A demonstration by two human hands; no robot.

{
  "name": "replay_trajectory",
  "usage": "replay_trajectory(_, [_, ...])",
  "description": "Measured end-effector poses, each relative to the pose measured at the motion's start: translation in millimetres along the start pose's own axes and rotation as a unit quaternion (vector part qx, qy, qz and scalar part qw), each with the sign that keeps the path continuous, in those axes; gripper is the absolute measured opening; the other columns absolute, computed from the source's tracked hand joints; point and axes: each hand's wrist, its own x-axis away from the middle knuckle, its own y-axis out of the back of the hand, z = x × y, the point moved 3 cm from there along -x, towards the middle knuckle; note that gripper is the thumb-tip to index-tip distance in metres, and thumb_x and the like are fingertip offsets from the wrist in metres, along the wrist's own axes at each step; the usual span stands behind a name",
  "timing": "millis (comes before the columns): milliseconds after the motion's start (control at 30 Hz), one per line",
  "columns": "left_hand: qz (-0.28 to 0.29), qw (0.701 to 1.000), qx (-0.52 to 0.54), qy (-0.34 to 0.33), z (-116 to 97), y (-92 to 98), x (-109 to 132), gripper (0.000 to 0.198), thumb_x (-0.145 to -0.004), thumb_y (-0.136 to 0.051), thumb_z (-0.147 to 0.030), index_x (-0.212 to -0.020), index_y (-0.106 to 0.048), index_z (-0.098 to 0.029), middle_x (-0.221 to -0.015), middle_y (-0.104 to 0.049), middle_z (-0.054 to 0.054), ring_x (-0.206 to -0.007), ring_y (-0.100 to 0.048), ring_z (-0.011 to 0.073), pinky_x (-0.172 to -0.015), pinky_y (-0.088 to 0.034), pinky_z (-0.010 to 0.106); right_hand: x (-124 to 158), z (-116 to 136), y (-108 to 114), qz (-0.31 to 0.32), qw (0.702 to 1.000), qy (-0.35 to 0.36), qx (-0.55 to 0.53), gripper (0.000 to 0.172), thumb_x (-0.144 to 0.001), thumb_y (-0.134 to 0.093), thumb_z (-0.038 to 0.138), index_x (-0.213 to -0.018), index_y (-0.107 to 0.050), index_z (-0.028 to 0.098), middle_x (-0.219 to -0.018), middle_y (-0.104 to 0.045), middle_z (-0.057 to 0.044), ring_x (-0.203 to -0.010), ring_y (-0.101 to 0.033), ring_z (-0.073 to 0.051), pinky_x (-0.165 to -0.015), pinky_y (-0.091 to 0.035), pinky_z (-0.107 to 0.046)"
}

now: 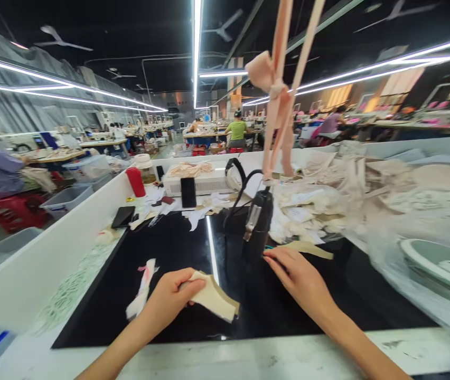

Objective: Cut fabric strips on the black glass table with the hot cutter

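Observation:
My left hand (173,293) is closed on a curved cream fabric piece (215,301), gripped between thumb and fingers above the glossy black board (102,306). The piece has a darker tan edge, and its free end points right. My right hand (298,277) has its fingertips pinched together beside the lower end of a black tool (260,219). What lies between those fingertips is too small to make out. Peach fabric strips (278,105) suspend the tool from above. Behind my right hand a curved cream strip (312,249) lies on the board.
White cloth scraps (142,293) lie left of my left hand. Pale green netting (74,285) runs along the left wall. A black phone (188,192) leans on a white box (169,184). Fabric pieces (308,211) pile up at the back right, near a grey-green oval object (442,269) under clear plastic.

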Motion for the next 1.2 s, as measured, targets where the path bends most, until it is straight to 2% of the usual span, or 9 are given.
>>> replay_trajectory(67, [0.004,1.000,0.017,-0.010,-2.4,-5.9,0.3,0.039,-0.091,-0.064,-0.056,-0.079,-0.066,-0.019,-0.068,-0.052,-0.003,-0.061,-0.048,0.0131,-0.057,-0.039,0.024,12.6,23.4,15.5,-0.003,0.994,0.002,-0.114,0.027,-0.113,-0.049,0.037,-0.109,-0.073,0.026,-0.103,-0.081,-0.004,-0.091,-0.079,-0.018,-0.083,-0.061,-0.025])
replay_trajectory(167, [0.003,0.999,0.012,-0.042,-7.9,-15.1,1.8,0.036,-0.095,-0.063,-0.050,-0.083,-0.070,-0.017,-0.073,-0.057,-0.001,-0.066,-0.049,0.0134,-0.063,-0.041,0.025,27.5,62.9,27.0,0.046,0.965,0.003,-0.259,0.018,-0.109,-0.058,0.036,-0.109,-0.075,0.032,-0.095,-0.081,0.002,-0.080,-0.078,-0.013,-0.074,-0.060,-0.018])
replay_trajectory(233, [0.002,0.998,-0.006,-0.064,-12.2,-20.9,3.8,0.035,-0.097,-0.062,-0.048,-0.084,-0.071,-0.017,-0.074,-0.058,-0.001,-0.068,-0.050,0.0136,-0.065,-0.040,0.025,32.2,84.5,26.0,0.064,0.948,-0.018,-0.310,0.018,-0.109,-0.059,0.035,-0.108,-0.076,0.033,-0.093,-0.080,0.002,-0.077,-0.076,-0.013,-0.071,-0.059,-0.018])
replay_trajectory(333, [-0.007,0.995,-0.039,-0.091,-17.5,-28.1,7.6,0.031,-0.100,-0.060,-0.043,-0.087,-0.073,-0.018,-0.077,-0.062,-0.001,-0.072,-0.052,0.0137,-0.068,-0.038,0.025,33.1,100.3,15.0,0.069,0.937,-0.078,-0.334,0.018,-0.107,-0.059,0.038,-0.110,-0.077,0.034,-0.096,-0.079,0.001,-0.079,-0.073,-0.015,-0.077,-0.059,-0.022])
replay_trajectory(500, [-0.038,0.991,-0.081,-0.097,-19.0,-35.4,12.3,0.027,-0.100,-0.058,-0.037,-0.089,-0.074,-0.020,-0.081,-0.067,0.000,-0.074,-0.053,0.0143,-0.069,-0.036,0.026,29.2,100.8,-3.9,0.088,0.920,-0.153,-0.351,0.020,-0.099,-0.066,0.043,-0.109,-0.078,0.031,-0.103,-0.081,-0.003,-0.082,-0.070,-0.021,-0.081,-0.059,-0.030])
replay_trajectory(733, [-0.057,0.991,-0.102,-0.059,-14.0,-40.9,14.6,0.037,-0.101,-0.055,-0.046,-0.081,-0.070,-0.019,-0.073,-0.058,-0.001,-0.069,-0.046,0.0150,-0.065,-0.034,0.027,25.4,103.1,-18.8,0.151,0.863,-0.262,-0.405,0.024,-0.085,-0.070,0.044,-0.098,-0.076,0.026,-0.085,-0.073,-0.003,-0.071,-0.059,-0.020,-0.067,-0.049,-0.030])
replay_trajectory(867, [-0.047,0.989,-0.121,-0.067,-10.7,-42.9,14.2,0.034,-0.102,-0.053,-0.044,-0.085,-0.072,-0.021,-0.079,-0.065,0.000,-0.072,-0.054,0.0165,-0.069,-0.038,0.026,25.8,109.7,-21.9,0.193,0.843,-0.278,-0.418,0.022,-0.082,-0.069,0.043,-0.091,-0.073,0.024,-0.076,-0.064,0.001,-0.069,-0.053,-0.018,-0.066,-0.041,-0.030])
replay_trajectory(1033, [-0.033,0.984,-0.140,-0.103,-9.1,-44.1,9.3,0.034,-0.104,-0.051,-0.047,-0.097,-0.076,-0.025,-0.091,-0.076,0.002,-0.082,-0.066,0.0196,-0.080,-0.045,0.027,24.3,110.6,-24.2,0.181,0.835,-0.275,-0.442,0.024,-0.084,-0.066,0.045,-0.081,-0.069,0.021,-0.076,-0.059,0.001,-0.070,-0.049,-0.016,-0.067,-0.037,-0.029])
replay_trajectory(1200, [-0.012,0.992,-0.110,-0.066,-4.1,-44.9,1.8,0.035,-0.100,-0.054,-0.051,-0.096,-0.077,-0.024,-0.089,-0.076,0.002,-0.082,-0.066,0.0212,-0.075,-0.046,0.027,25.4,101.9,-23.2,0.175,0.841,-0.272,-0.434,0.025,-0.083,-0.066,0.043,-0.072,-0.064,0.021,-0.072,-0.056,0.002,-0.069,-0.047,-0.014,-0.067,-0.039,-0.027])
